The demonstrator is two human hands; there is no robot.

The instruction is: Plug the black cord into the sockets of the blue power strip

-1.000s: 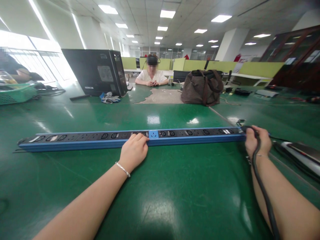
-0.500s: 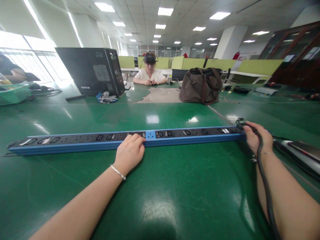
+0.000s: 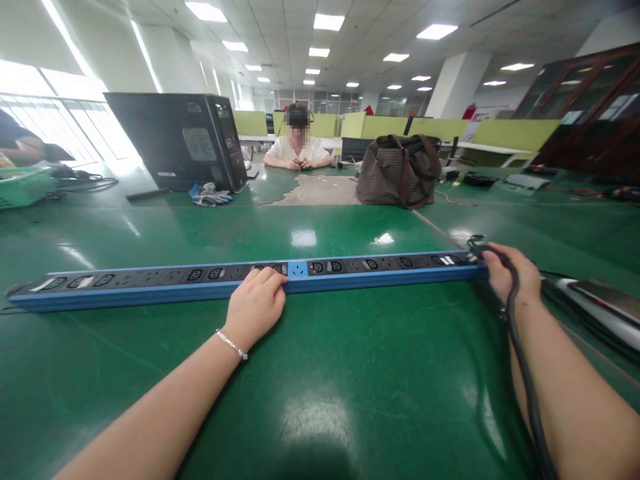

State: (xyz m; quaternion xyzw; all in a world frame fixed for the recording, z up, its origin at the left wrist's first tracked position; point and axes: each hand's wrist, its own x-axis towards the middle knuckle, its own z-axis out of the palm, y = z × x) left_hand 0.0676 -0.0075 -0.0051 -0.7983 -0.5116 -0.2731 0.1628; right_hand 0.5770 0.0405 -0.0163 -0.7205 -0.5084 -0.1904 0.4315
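A long blue and black power strip (image 3: 350,283) lies across the green table, its row of sockets facing up and one blue socket near the middle. My left hand (image 3: 257,297) grips the strip just left of that blue socket, fingers curled over the top. At the strip's right end, my right hand (image 3: 513,273) is closed on a black plug (image 3: 479,253). The plug's metal prongs show close to the last sockets; whether they touch the strip I cannot tell. From the plug, a thick black power cord (image 3: 523,373) runs down along my right forearm.
Behind the strip stand a black computer case (image 3: 173,143), gloves (image 3: 210,195) and a brown bag (image 3: 397,171). A person (image 3: 298,143) sits across the table. A green basket (image 3: 25,189) is far left; a silver-black device (image 3: 595,307) lies right of my right hand.
The whole view has shifted slightly. Both hands keep nearly the same places on and beside the strip, and the plug's prongs show more clearly at its right end.
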